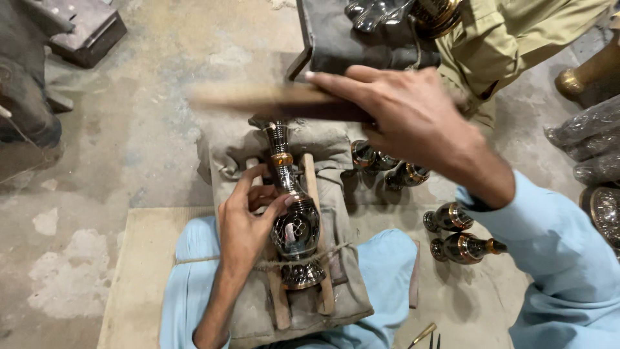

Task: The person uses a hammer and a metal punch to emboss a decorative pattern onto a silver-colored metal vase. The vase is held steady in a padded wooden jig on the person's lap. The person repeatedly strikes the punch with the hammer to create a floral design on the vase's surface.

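A dark engraved metal vase (pixel 294 223) with a brass band on its neck lies between two wooden slats on a cloth-covered cradle (pixel 342 284) over my lap. My left hand (pixel 248 216) grips the vase's neck and rests against its round body. My right hand (pixel 407 116) is raised above the vase and holds a wooden-handled tool (pixel 271 103), blurred with motion, which stretches to the left. The tool's head is not clear.
Several similar small vases (pixel 462 245) lie on the concrete floor to my right. A person in an olive garment (pixel 510 39) sits across from me by a dark metal block (pixel 352 45). A dark box (pixel 84 32) stands far left; wrapped pieces (pixel 588 139) lie far right.
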